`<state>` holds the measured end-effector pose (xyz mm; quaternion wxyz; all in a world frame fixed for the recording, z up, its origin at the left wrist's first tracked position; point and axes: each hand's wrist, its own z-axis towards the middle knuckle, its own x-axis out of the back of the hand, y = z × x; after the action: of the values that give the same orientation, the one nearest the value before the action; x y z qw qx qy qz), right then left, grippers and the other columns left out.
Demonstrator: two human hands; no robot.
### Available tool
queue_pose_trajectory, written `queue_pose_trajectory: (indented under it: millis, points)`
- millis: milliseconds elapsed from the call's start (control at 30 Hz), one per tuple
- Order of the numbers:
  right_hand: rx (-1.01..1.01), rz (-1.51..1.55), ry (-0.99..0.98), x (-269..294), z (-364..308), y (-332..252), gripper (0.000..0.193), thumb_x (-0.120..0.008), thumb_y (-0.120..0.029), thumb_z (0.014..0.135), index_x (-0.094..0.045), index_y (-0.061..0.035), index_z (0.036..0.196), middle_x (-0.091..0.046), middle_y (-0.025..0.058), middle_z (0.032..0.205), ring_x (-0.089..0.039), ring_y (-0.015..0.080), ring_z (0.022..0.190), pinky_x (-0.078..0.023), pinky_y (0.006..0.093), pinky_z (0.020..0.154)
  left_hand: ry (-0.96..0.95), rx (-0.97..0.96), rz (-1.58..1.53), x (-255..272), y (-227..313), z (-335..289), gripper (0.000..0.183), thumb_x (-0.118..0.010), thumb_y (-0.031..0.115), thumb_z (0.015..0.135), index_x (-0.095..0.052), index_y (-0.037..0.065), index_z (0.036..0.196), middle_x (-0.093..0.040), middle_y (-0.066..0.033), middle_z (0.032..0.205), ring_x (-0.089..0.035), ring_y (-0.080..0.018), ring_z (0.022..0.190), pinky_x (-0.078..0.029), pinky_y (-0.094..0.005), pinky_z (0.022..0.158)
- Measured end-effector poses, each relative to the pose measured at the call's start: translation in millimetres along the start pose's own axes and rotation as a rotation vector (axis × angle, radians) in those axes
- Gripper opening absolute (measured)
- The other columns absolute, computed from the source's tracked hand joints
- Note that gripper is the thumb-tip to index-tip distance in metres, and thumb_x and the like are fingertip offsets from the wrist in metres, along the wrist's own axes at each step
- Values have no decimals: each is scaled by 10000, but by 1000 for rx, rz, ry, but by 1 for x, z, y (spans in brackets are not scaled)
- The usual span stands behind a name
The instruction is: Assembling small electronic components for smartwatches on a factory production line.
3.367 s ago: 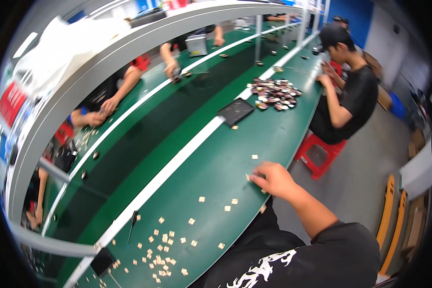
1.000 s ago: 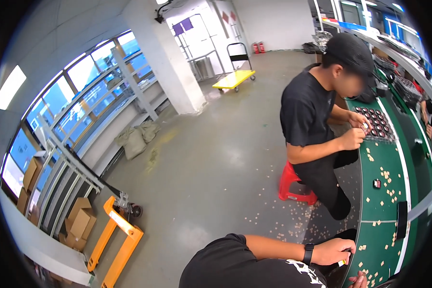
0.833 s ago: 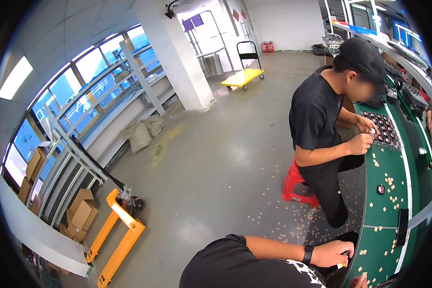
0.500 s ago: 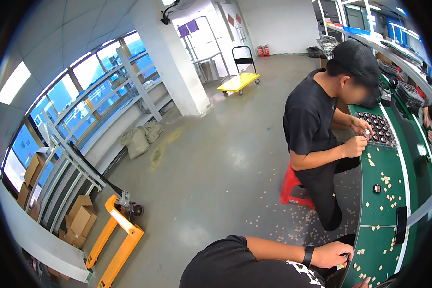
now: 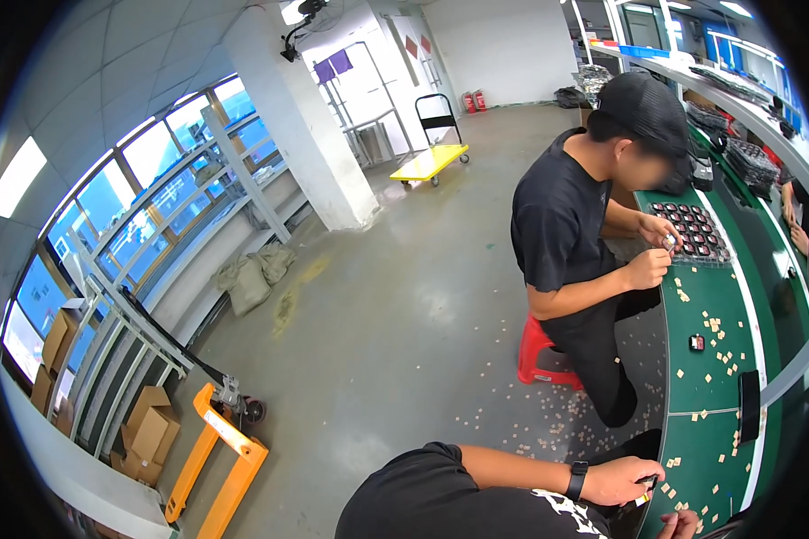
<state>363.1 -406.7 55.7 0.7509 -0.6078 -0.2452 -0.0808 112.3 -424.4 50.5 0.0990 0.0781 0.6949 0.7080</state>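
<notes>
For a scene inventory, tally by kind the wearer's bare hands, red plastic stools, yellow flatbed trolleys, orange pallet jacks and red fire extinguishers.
Bare left hand and right hand: 2
Red plastic stool: 1
Yellow flatbed trolley: 1
Orange pallet jack: 1
Red fire extinguishers: 2
Total: 7

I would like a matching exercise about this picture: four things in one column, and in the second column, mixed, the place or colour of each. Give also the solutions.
Things:
1. Small dark item
2. Stool
3. Pallet truck
4. Wristwatch

Places or colours:
A. Orange, on the grey floor
B. Strapped just behind the left hand
C. Held in the left hand
D. Red, under the seated co-worker

Pairs: 1-C, 2-D, 3-A, 4-B
</notes>
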Motion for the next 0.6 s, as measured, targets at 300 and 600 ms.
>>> queue_pose_trajectory:
  millis: [300,600]
  points:
    - [202,-390,-31,-10,-6,-16,172,-645,-153,994,-682,-33,1110,-698,196,957,-699,326,826,-555,404,754,-73,-279,244,-18,2,16,328,-510,-4,918,-567,-84,1231,-652,-294,979,-640,-438,919,-510,-442,818]
    - [261,-388,146,-28,-19,-22,88,-683,43,840,-634,-3,897,-679,178,825,-656,385,736,-510,437,670,-226,-215,221,-14,-3,15,460,-528,38,966,-468,-63,1411,-660,-236,1043,-668,-369,919,-532,-399,837]
